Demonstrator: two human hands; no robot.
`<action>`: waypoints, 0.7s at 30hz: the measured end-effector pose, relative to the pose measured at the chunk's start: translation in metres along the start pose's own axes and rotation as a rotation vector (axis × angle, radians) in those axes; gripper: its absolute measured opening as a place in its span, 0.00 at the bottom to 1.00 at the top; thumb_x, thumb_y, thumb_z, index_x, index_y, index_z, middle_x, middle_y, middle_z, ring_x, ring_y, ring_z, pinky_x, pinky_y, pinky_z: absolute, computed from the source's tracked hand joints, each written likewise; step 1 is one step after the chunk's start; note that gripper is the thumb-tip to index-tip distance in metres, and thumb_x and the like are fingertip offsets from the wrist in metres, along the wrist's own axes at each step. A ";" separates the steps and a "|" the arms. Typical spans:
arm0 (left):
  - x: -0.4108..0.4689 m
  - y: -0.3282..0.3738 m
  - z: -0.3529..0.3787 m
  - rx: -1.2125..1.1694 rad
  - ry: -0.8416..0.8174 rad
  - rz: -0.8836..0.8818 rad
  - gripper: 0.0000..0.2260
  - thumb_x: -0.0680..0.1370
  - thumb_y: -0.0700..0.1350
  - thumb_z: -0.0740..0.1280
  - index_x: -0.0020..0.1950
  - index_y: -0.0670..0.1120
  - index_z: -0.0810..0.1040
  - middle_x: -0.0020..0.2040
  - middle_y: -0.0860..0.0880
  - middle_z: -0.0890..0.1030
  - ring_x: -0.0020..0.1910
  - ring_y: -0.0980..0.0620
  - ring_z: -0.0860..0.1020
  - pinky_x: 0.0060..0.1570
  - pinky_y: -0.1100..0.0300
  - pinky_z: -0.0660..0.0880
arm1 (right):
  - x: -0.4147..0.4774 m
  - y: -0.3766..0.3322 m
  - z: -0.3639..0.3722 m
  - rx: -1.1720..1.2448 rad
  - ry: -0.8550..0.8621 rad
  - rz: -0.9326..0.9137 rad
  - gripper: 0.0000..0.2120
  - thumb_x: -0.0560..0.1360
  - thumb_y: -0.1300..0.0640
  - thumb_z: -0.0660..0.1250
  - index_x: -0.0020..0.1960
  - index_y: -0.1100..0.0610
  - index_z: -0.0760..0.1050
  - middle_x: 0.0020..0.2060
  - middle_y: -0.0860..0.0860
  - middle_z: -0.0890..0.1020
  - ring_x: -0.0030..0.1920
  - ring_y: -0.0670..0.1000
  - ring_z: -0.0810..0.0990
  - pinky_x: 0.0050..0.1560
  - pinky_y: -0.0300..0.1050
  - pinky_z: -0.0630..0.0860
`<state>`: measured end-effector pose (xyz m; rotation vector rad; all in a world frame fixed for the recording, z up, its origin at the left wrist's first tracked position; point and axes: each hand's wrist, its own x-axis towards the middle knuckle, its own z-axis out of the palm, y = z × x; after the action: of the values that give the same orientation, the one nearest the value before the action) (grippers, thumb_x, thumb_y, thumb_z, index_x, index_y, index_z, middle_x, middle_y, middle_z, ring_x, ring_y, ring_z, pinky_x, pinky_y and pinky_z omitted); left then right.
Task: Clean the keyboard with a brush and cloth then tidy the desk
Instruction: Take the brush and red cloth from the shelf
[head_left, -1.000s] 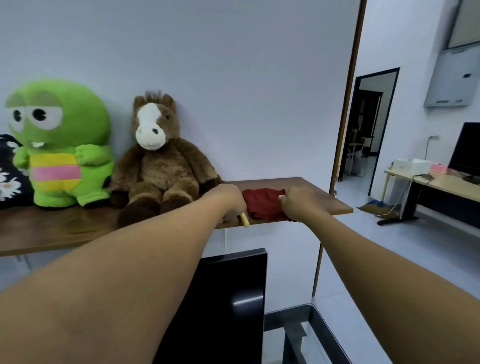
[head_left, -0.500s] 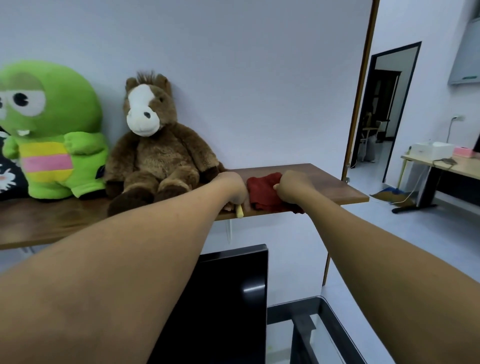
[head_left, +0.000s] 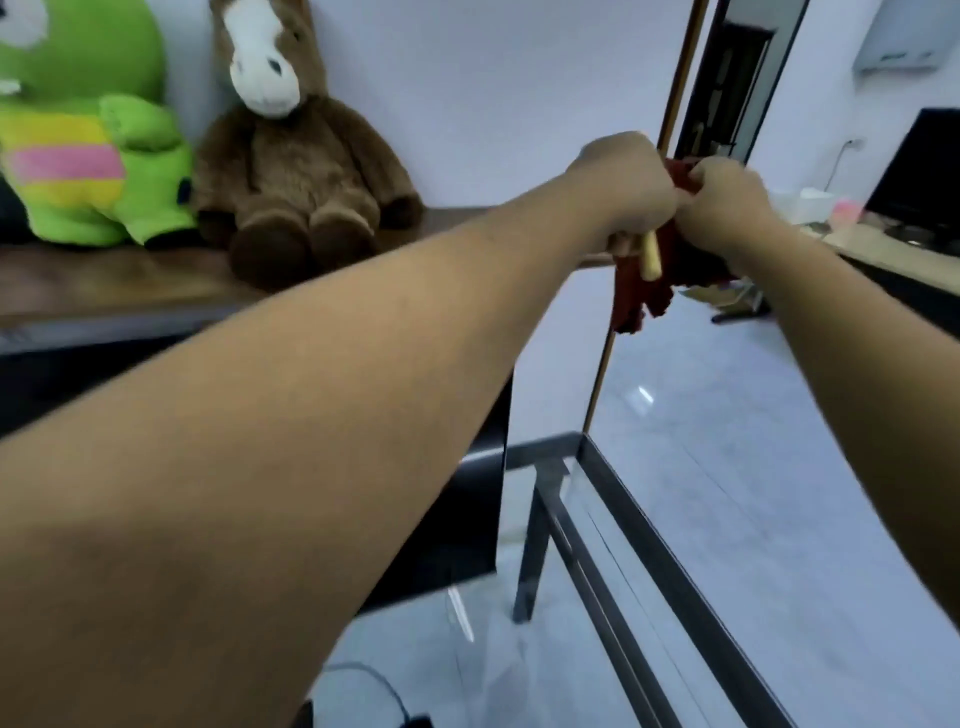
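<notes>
My left hand (head_left: 623, 187) is closed around a brush whose pale wooden handle (head_left: 649, 257) sticks out below my fist. My right hand (head_left: 727, 208) grips a dark red cloth (head_left: 631, 301), which hangs in folds below both hands, off the wooden shelf (head_left: 104, 280). The two hands touch, held in the air near the shelf's right end. The brush's bristles are hidden. No keyboard is in view.
A green plush frog (head_left: 88, 156) and a brown plush horse (head_left: 291, 166) sit on the shelf. Below stand a black monitor (head_left: 457, 519) and a glass desk with a dark metal frame (head_left: 649, 545). Another desk (head_left: 883, 249) stands far right.
The red cloth has been lifted off the shelf and now hangs from my right hand. Both hands rose and came together. My view swung down and to the right.
</notes>
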<state>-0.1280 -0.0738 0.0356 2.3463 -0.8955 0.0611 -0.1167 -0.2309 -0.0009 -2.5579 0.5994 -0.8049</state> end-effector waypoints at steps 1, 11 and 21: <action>-0.016 0.004 0.012 -0.070 -0.043 -0.010 0.09 0.77 0.43 0.60 0.37 0.43 0.72 0.33 0.46 0.78 0.25 0.52 0.74 0.20 0.66 0.68 | -0.021 0.008 -0.007 -0.017 -0.011 0.014 0.16 0.80 0.52 0.60 0.59 0.64 0.73 0.51 0.62 0.76 0.54 0.61 0.75 0.45 0.47 0.66; -0.196 -0.095 0.190 -0.146 -0.410 -0.369 0.06 0.75 0.43 0.60 0.48 0.44 0.73 0.40 0.44 0.80 0.26 0.50 0.77 0.21 0.67 0.68 | -0.254 0.099 0.035 -0.007 -0.234 0.204 0.16 0.79 0.53 0.63 0.61 0.62 0.73 0.56 0.64 0.80 0.54 0.61 0.77 0.48 0.44 0.66; -0.319 -0.188 0.279 -0.129 -0.609 -0.901 0.09 0.74 0.35 0.58 0.49 0.36 0.75 0.33 0.41 0.78 0.35 0.43 0.82 0.25 0.60 0.74 | -0.402 0.127 0.150 0.207 -0.671 0.241 0.08 0.79 0.51 0.64 0.53 0.55 0.73 0.45 0.49 0.78 0.48 0.51 0.77 0.46 0.42 0.68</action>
<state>-0.3041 0.0646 -0.3699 2.4509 -0.0004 -1.0742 -0.3597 -0.0991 -0.3533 -2.2996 0.5465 0.0841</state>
